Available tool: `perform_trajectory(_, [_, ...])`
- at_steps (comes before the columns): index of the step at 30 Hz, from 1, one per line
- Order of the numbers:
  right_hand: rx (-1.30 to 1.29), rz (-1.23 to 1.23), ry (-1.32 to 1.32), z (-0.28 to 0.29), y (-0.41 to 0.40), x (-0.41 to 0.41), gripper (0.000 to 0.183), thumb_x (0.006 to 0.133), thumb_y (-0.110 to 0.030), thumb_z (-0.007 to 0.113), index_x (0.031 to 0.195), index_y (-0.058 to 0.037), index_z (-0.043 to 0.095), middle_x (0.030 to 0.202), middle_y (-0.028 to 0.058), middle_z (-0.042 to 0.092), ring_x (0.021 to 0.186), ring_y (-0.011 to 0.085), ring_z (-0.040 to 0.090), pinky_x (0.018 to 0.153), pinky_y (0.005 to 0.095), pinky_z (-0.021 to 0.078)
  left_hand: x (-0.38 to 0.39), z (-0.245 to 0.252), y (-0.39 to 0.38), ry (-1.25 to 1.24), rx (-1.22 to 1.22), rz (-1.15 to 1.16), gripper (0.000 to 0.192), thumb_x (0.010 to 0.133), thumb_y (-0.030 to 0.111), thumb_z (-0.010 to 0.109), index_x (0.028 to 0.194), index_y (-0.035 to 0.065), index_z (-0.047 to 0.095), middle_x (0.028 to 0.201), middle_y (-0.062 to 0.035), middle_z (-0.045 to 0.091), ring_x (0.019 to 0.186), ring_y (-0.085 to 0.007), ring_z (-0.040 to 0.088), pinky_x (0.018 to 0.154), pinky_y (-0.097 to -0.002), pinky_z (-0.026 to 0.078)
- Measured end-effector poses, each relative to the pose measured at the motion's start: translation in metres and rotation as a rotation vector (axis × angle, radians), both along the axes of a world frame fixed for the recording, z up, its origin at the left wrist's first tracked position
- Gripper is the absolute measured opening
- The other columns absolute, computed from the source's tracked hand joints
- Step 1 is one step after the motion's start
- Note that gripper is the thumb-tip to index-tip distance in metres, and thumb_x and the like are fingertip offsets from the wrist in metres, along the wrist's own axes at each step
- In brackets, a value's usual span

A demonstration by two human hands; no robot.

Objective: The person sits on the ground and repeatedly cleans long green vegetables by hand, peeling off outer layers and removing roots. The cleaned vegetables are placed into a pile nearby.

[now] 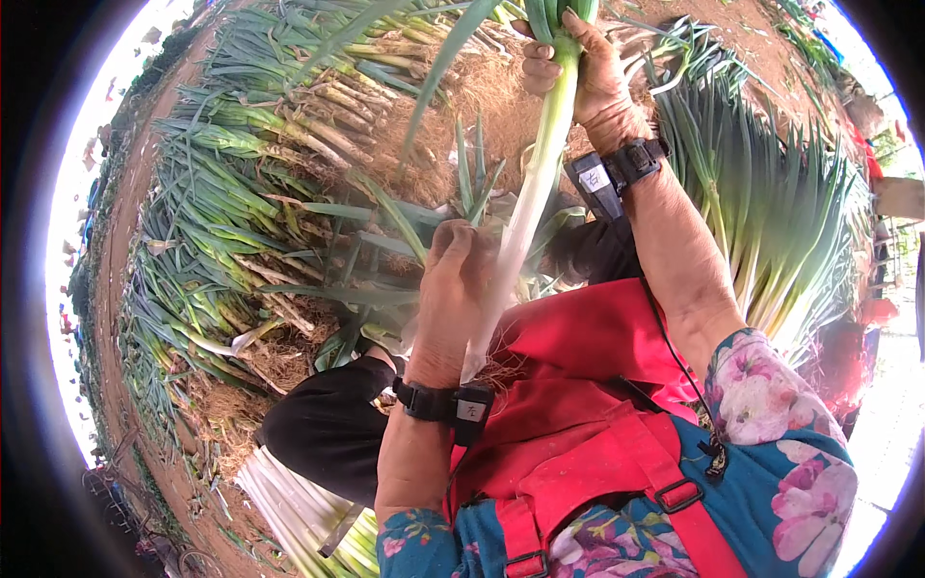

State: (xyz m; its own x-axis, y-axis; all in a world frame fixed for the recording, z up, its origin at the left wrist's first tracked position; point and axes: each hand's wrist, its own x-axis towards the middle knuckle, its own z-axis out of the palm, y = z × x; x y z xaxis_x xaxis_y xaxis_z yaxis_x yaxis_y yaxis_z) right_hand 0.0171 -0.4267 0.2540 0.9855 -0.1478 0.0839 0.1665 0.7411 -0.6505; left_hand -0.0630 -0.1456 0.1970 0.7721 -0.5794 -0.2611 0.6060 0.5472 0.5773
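Observation:
A long green onion stalk [538, 170], a leek or large scallion, slants across the middle with its thin roots [506, 365] towards my body. My right hand [603, 83] grips it high up, where the white shank turns into green leaves. Beside the lower shank is my left hand [455, 278], fingers curled and thumb on top. Leaf pieces [394, 217] lie close to that thumb, but whether the fingers pinch one cannot be told. Below the hands are loose leaves and pale peelings [556, 231], partly blurred.
Unpeeled onions with dry roots [311, 137] are heaped on the left. Cleaned ones [766, 224] stand bunched at the right. More white stalks [289, 498] lie by my black-clad knee [325, 426]. Black devices [473, 412] are strapped to both wrists. A red apron [571, 404] covers my lap.

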Motion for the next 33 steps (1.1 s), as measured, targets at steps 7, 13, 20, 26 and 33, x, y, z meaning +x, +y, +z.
perform_trajectory(7, [0.186, 0.197, -0.107, -0.019, -0.04, 0.001, 0.062, 0.096, -0.037, 0.062, 0.132, 0.0119, 0.047, 0.081, 0.0028, 0.05, 0.062, 0.0101, 0.044, 0.057, 0.025, 0.0369, 0.021, -0.025, 0.04, 0.067, -0.004, 0.006, 0.01, 0.104, 0.02, 0.055, 0.097, 0.0132, 0.055, 0.075, 0.0006, 0.048, 0.063, -0.0161, 0.049, 0.065, -0.0309, 0.048])
perform_trajectory(13, [0.034, -0.081, -0.003, 0.0, -0.013, -0.002, 0.032, 0.095, -0.041, 0.058, 0.099, -0.0095, 0.057, 0.066, 0.0031, 0.052, 0.049, 0.0158, 0.047, 0.047, 0.0317, 0.0388, 0.045, -0.044, 0.087, -0.997, 1.119, -0.167, 0.034, 0.089, 0.012, 0.065, 0.12, -0.0001, 0.062, 0.117, -0.0076, 0.069, 0.101, -0.0256, 0.066, 0.089, -0.0369, 0.05])
perform_trajectory(20, [-0.033, -0.004, -0.06, -0.002, -0.004, -0.001, 0.034, 0.094, -0.045, 0.059, 0.094, -0.0104, 0.059, 0.065, 0.0034, 0.052, 0.05, 0.017, 0.047, 0.045, 0.0307, 0.0374, 0.013, 0.016, 0.005, -0.5, 0.476, -0.325, 0.03, 0.089, 0.012, 0.075, 0.116, 0.0061, 0.062, 0.105, 0.0022, 0.061, 0.097, -0.0087, 0.056, 0.088, -0.0247, 0.046])
perform_trajectory(26, [0.059, 0.08, 0.083, -0.006, -0.009, -0.002, 0.035, 0.095, -0.044, 0.058, 0.098, -0.0093, 0.059, 0.067, 0.0034, 0.053, 0.05, 0.0167, 0.048, 0.046, 0.031, 0.0378, 0.016, -0.005, 0.001, -0.512, 0.48, -0.435, 0.021, 0.087, 0.008, 0.075, 0.102, 0.0063, 0.06, 0.092, 0.0044, 0.058, 0.086, -0.0052, 0.054, 0.08, -0.0221, 0.045])
perform_trajectory(33, [-0.031, 0.078, 0.134, -0.026, -0.026, 0.008, 0.051, 0.095, -0.038, 0.063, 0.118, 0.0075, 0.054, 0.077, 0.0039, 0.051, 0.062, 0.0122, 0.047, 0.056, 0.0278, 0.0396, 0.005, 0.003, 0.015, -0.577, 0.514, -0.28, 0.015, 0.092, 0.001, 0.069, 0.103, 0.0045, 0.06, 0.093, 0.0022, 0.063, 0.088, -0.0055, 0.059, 0.082, -0.0214, 0.047])
